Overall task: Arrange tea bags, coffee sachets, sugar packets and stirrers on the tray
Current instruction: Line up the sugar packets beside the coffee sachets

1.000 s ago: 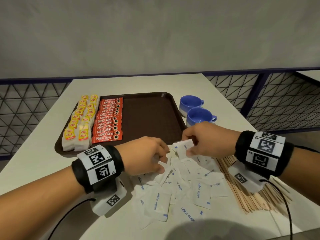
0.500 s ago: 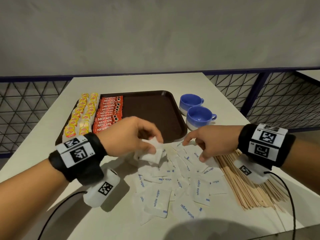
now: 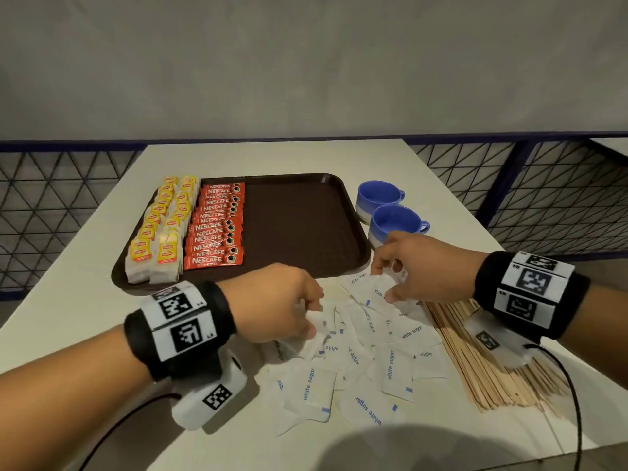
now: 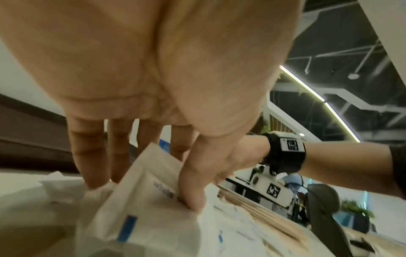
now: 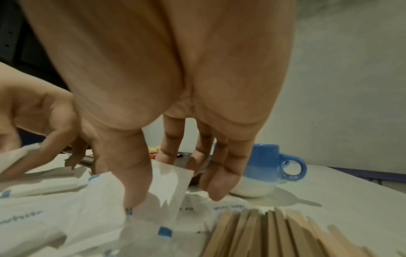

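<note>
A brown tray (image 3: 299, 226) holds two rows of yellow tea bags (image 3: 159, 232) and a row of red coffee sachets (image 3: 217, 229) on its left side. In front of it white sugar packets (image 3: 356, 362) lie in a loose pile, with wooden stirrers (image 3: 486, 362) to their right. My left hand (image 3: 311, 321) is at the pile's left edge, where thumb and fingers pinch a small stack of sugar packets (image 4: 149, 200). At the pile's far edge, near the tray's corner, my right hand (image 3: 387, 283) pinches one sugar packet (image 5: 171, 184).
Two blue cups (image 3: 377, 198) (image 3: 394, 222) stand just right of the tray, close behind my right hand. The white table (image 3: 272, 158) ends at a dark mesh railing (image 3: 543, 198) on both sides. The tray's right half is bare.
My left hand came down from beside the tray to the pile's left edge, still holding packets. My right hand's fingers closed on a packet at the pile's far edge.
</note>
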Demonstrator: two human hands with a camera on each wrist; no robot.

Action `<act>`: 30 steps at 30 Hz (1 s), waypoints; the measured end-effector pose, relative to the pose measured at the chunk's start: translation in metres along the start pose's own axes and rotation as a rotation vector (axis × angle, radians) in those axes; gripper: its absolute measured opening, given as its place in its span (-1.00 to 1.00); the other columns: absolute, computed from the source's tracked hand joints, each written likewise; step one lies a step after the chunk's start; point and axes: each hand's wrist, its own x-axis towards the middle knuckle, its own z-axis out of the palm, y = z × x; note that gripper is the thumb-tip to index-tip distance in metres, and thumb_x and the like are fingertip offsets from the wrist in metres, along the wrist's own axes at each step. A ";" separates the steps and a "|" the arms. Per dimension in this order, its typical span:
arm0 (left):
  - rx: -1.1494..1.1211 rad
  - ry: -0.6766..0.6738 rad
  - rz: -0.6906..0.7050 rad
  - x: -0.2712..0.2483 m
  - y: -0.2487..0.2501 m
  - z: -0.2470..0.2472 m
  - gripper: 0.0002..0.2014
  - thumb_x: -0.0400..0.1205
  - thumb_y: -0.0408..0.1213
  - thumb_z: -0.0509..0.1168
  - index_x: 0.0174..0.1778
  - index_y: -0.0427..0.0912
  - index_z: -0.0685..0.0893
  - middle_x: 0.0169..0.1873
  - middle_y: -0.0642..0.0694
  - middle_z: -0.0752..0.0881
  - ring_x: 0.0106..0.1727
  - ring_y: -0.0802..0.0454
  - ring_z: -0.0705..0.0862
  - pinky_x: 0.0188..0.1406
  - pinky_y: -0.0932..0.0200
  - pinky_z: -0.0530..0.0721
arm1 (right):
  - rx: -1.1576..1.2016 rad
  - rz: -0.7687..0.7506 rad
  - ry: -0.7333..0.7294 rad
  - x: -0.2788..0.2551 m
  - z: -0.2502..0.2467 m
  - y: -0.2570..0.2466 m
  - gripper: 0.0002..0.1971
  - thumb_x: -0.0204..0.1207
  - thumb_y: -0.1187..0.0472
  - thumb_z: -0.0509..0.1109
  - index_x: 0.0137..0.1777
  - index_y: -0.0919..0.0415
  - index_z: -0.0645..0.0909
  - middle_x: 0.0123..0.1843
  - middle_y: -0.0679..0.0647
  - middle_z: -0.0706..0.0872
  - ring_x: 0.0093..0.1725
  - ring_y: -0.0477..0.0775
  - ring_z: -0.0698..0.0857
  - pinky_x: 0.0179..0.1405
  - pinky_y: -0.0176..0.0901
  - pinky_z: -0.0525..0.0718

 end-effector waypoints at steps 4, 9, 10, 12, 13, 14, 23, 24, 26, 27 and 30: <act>0.154 0.018 0.069 0.008 0.011 0.007 -0.87 0.61 0.05 0.47 -0.03 0.13 0.76 0.13 0.14 0.77 0.20 0.10 0.54 0.28 -0.01 0.64 | 0.100 -0.004 -0.009 -0.007 -0.007 0.005 -0.77 0.55 0.01 0.63 0.11 -0.11 0.66 0.02 -0.18 0.71 -0.03 -0.14 0.67 -0.03 -0.33 0.64; 0.090 0.110 0.116 0.001 0.013 -0.001 -0.78 0.58 0.01 0.54 0.08 0.03 0.84 0.14 0.17 0.73 0.22 0.14 0.62 0.25 0.04 0.63 | 0.160 -0.016 -0.070 -0.014 -0.024 0.007 -0.77 0.54 0.04 0.64 0.03 -0.25 0.64 -0.10 -0.17 0.77 -0.10 -0.15 0.71 0.04 -0.21 0.70; 0.030 0.131 0.101 -0.002 0.011 -0.004 -0.79 0.56 0.01 0.57 0.05 0.05 0.84 0.11 0.18 0.74 0.16 0.17 0.66 0.21 0.04 0.66 | 0.154 -0.016 -0.118 -0.012 -0.024 0.005 -0.74 0.53 0.04 0.64 0.07 -0.28 0.64 -0.06 -0.14 0.79 -0.04 -0.12 0.74 0.09 -0.14 0.73; -0.081 0.155 0.077 -0.009 0.008 -0.011 -0.85 0.52 0.01 0.61 -0.08 0.15 0.81 0.02 0.21 0.75 0.03 0.24 0.71 0.14 0.05 0.71 | 0.116 -0.030 -0.212 -0.008 -0.021 -0.002 -0.65 0.54 0.04 0.63 0.20 -0.35 0.63 0.04 -0.04 0.79 0.08 0.00 0.75 0.18 -0.02 0.76; -0.120 0.167 0.072 -0.013 0.006 -0.015 -0.86 0.51 0.00 0.63 -0.13 0.17 0.80 -0.01 0.23 0.76 0.00 0.25 0.72 0.10 0.06 0.72 | 0.096 -0.037 -0.236 -0.005 -0.018 -0.007 -0.60 0.55 0.05 0.63 0.28 -0.37 0.61 0.09 -0.01 0.77 0.13 0.04 0.74 0.21 0.00 0.77; -0.160 0.188 0.064 -0.016 0.003 -0.019 -0.86 0.51 -0.03 0.64 -0.14 0.15 0.81 -0.06 0.23 0.77 -0.03 0.26 0.73 0.06 0.09 0.72 | 0.080 -0.044 -0.247 0.000 -0.015 -0.011 -0.53 0.56 0.06 0.61 0.36 -0.38 0.58 0.14 -0.03 0.74 0.17 0.03 0.73 0.24 -0.01 0.76; -0.412 0.302 -0.119 -0.053 -0.041 -0.045 -0.77 0.70 -0.27 0.46 0.18 0.16 0.80 -0.16 0.27 0.84 -0.13 0.28 0.79 0.00 0.14 0.70 | -0.109 -0.054 -0.215 0.019 -0.001 -0.025 -0.47 0.52 0.12 0.62 0.45 -0.10 0.56 0.25 -0.10 0.64 0.19 -0.05 0.67 0.22 -0.12 0.75; -0.437 0.310 -0.126 -0.054 -0.043 -0.044 -0.81 0.72 -0.29 0.43 0.11 0.12 0.82 -0.15 0.19 0.86 -0.16 0.23 0.80 -0.02 0.09 0.72 | -0.112 -0.046 -0.201 0.019 -0.001 -0.025 -0.48 0.49 0.10 0.64 0.41 -0.11 0.57 0.24 -0.08 0.61 0.17 -0.04 0.66 0.20 -0.11 0.75; -0.478 0.304 -0.133 -0.055 -0.046 -0.041 -0.81 0.74 -0.33 0.40 0.07 0.07 0.82 -0.11 0.06 0.88 -0.14 0.12 0.83 -0.02 -0.04 0.77 | -0.119 -0.037 -0.170 0.018 -0.001 -0.023 -0.48 0.46 0.04 0.68 0.37 -0.12 0.56 0.25 -0.07 0.52 0.16 -0.03 0.61 0.10 -0.19 0.70; -0.516 0.284 -0.128 -0.054 -0.045 -0.039 -0.82 0.75 -0.35 0.38 0.07 0.05 0.82 -0.10 -0.02 0.88 -0.11 0.01 0.84 0.02 -0.13 0.80 | -0.120 -0.040 -0.156 0.016 -0.003 -0.023 -0.49 0.46 0.02 0.68 0.35 -0.12 0.56 0.25 -0.08 0.49 0.14 -0.05 0.58 0.02 -0.26 0.63; -0.522 0.226 -0.123 -0.048 -0.043 -0.034 -0.85 0.77 -0.31 0.36 0.08 0.05 0.78 -0.14 -0.05 0.88 -0.08 -0.09 0.85 0.15 -0.28 0.78 | -0.073 -0.040 -0.132 0.010 -0.007 -0.018 -0.61 0.50 0.02 0.66 0.23 -0.06 0.57 0.09 -0.13 0.58 -0.08 -0.14 0.57 -0.21 -0.40 0.46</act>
